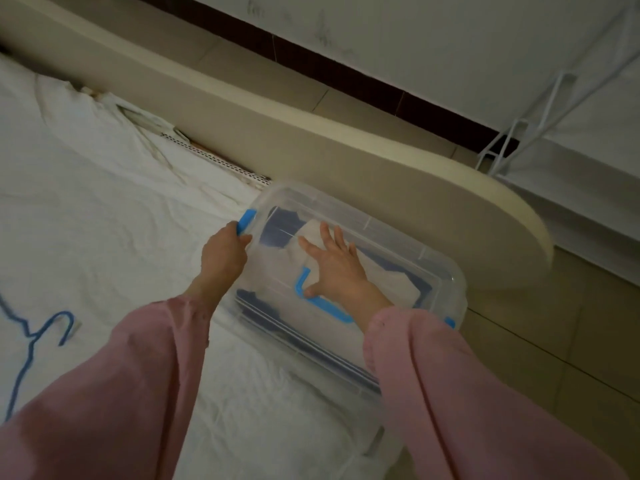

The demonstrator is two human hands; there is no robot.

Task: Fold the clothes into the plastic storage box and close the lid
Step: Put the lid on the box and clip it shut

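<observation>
showing a clear plastic storage box (311, 344) set on the white sheet (104, 220) of a bed, near the bed's corner and just beside a cream padded bed frame (346, 150). covered from end to end by its clear lid (381, 237); could not tell whether snapped fully down. held, visible through the lid, folded clothes: a white piece (391, 285) lying over dark blue fabric (280, 230), all inside the box. gripped the blue latch (246, 221) at the box's left end with the left hand (223, 258), fingers curled round it. pressed the right hand (337, 268) flat on the lid, fingers straight and spread, thumb touching the blue carry handle (325, 306) at the lid's middle. kept the hands apart, one at the end and one on top. wore loose pink sleeves, left (121, 393) and right (467, 393), over both forearms. partly hid a second blue latch (449, 322) at the opposite end behind the right sleeve. lying on the sheet far to the left, well apart from the box: a blue wire hanger (52, 327), partly cut off by the picture's edge. beyond the bed frame: a tiled floor (554, 341) and, at upper right, a white wire rack (512, 133) against a pale wall.
</observation>
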